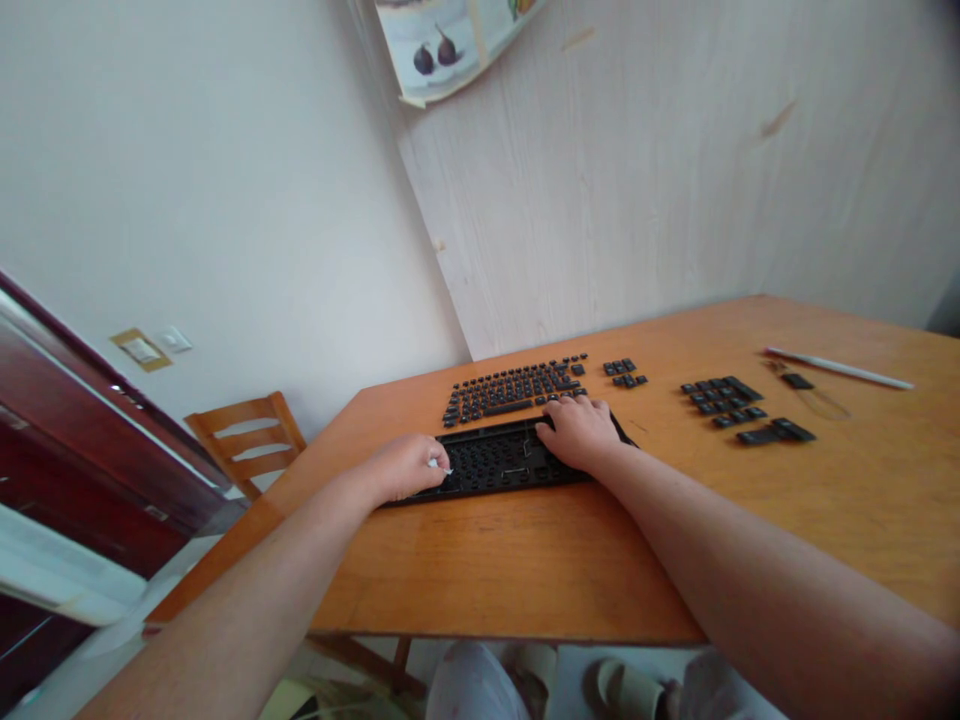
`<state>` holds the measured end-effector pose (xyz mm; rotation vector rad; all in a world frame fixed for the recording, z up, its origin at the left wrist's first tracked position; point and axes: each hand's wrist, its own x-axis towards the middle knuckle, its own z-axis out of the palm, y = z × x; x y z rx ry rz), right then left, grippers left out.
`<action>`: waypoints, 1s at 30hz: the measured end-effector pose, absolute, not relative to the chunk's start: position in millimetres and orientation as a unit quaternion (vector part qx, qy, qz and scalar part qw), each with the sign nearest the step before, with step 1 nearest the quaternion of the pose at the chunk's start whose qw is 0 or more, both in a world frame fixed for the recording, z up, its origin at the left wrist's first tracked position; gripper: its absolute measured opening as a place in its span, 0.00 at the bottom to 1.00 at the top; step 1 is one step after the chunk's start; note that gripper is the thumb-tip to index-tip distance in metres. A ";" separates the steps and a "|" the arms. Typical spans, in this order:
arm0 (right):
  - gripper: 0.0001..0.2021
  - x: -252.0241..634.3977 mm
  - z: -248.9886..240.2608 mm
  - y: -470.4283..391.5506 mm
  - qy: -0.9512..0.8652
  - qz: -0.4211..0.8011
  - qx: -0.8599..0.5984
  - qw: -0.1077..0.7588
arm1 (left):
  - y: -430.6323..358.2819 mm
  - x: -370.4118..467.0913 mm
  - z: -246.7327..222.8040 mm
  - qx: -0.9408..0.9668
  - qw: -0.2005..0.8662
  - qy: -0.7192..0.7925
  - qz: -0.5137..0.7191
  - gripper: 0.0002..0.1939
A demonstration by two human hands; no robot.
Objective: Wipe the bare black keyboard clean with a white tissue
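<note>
While 1 hand (411,466) pinches tissue (438,464), the other (580,431) touches the keyboard (491,465).

We find the keyboard (487,465) black and long, flat and face up near the front edge of the table (540,570), set slightly askew, with sockets (480,455) exposed and thin metal bars (515,470) on its face. At its left end we note a small white scrap (435,463), crumpled and largely hidden. Beyond it we record black keys (516,384) arranged in keyboard order, with smaller groups farther right.
</note>
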<state>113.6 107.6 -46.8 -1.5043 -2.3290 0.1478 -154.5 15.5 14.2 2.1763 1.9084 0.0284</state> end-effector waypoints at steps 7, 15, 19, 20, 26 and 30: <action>0.21 115.1 -48.1 107.7 -0.827 0.051 -0.527 0.187 | 9.7 -148.8 19.9 0.758 0.101 0.645 -0.003 0.11; 0.21 115.0 -47.6 108.6 -0.828 0.052 -0.526 0.185 | 7.6 -151.5 20.0 0.759 0.102 0.643 0.003 0.12; 0.22 114.5 -47.9 108.0 -0.827 0.050 -0.529 0.184 | 8.9 -156.0 14.9 0.749 0.110 0.653 0.012 0.12; 0.22 114.4 -47.8 107.8 -0.827 0.049 -0.529 0.183 | 9.0 -157.0 13.4 0.745 0.112 0.657 0.014 0.12; 0.22 114.5 -47.2 107.4 -0.827 0.046 -0.530 0.179 | 8.1 -154.6 11.6 0.737 0.099 0.668 0.015 0.10; 0.21 114.4 -48.4 107.9 -0.826 0.046 -0.531 0.186 | 8.5 -152.9 14.6 0.735 0.084 0.672 0.012 0.08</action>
